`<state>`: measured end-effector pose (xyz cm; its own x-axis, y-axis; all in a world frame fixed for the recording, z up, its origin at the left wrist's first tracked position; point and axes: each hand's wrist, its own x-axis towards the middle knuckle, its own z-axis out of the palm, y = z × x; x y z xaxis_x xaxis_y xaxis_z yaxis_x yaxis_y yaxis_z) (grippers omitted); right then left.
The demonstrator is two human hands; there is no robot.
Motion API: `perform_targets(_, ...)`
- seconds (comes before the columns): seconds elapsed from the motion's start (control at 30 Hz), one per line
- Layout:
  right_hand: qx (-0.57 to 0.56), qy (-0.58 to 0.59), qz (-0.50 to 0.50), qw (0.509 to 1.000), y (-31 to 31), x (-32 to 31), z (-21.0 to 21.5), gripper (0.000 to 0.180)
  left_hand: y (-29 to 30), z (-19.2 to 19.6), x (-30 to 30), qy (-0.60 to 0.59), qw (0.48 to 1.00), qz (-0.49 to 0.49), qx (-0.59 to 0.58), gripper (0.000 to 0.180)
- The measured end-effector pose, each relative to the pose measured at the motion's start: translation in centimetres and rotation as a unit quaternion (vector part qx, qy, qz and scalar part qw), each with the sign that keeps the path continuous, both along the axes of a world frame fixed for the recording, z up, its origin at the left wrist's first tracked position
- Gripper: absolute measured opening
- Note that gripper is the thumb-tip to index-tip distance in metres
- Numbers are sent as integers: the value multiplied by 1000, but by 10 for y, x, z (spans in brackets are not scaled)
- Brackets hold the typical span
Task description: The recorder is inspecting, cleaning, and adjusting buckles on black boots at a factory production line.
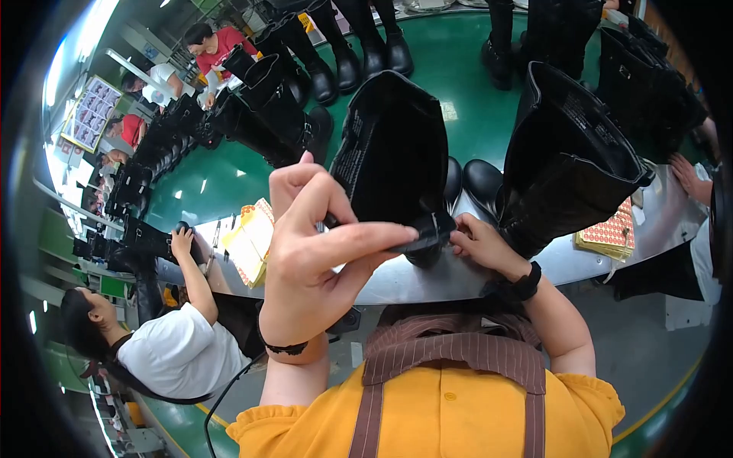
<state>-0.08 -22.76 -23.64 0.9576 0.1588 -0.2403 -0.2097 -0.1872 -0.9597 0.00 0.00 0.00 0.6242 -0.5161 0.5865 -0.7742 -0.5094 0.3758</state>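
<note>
Upright on the bench in front of me stands a tall black boot (393, 145), its open top tilted toward me so the dark lining shows. My left hand (309, 259) is closed, thumb and forefinger pinching a short black strap (416, 235) at the near side of the boot's shaft. At the strap's other end, by a small buckle or loop, the fingertips of my right hand (482, 243) are pinched on it too. Just right of it is a second black boot (565, 175), its top wide open. The lower part of the first boot is mostly hidden.
Sticker sheets lie on the metal bench (382, 288): a yellow-backed stack (252, 237) at left and a red-dotted stack (609, 235) at right. Beyond is a green surface (466, 91) with rows of black boots. A co-worker in white (179, 355) sits at left; another person's hand (687, 177) is at right.
</note>
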Motion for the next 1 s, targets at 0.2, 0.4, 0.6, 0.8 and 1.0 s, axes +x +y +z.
perform_targets(0.2, 90, 20, 20, 996, -5, 9, -9, 22, -1, -26, 2, -28, 994, 2, -106, 32)
perform_targets(0.4, 44, 33, 73, 996, -5, 14, -2, 34, -30, -149, 1, -43, 984, 123, -118, 144)
perform_targets(0.6, 47, 21, 79, 996, 1, 14, 0, 39, -37, -234, -8, 229, 925, 92, -290, 125)
perform_targets(0.8, 24, -18, 56, 998, 18, 10, 45, 34, -33, -248, 2, 351, 885, 104, -286, 51)
perform_targets(1.0, 275, -238, 28, 931, 12, 0, 192, 36, -31, -238, 0, 315, 910, 90, -253, 52)
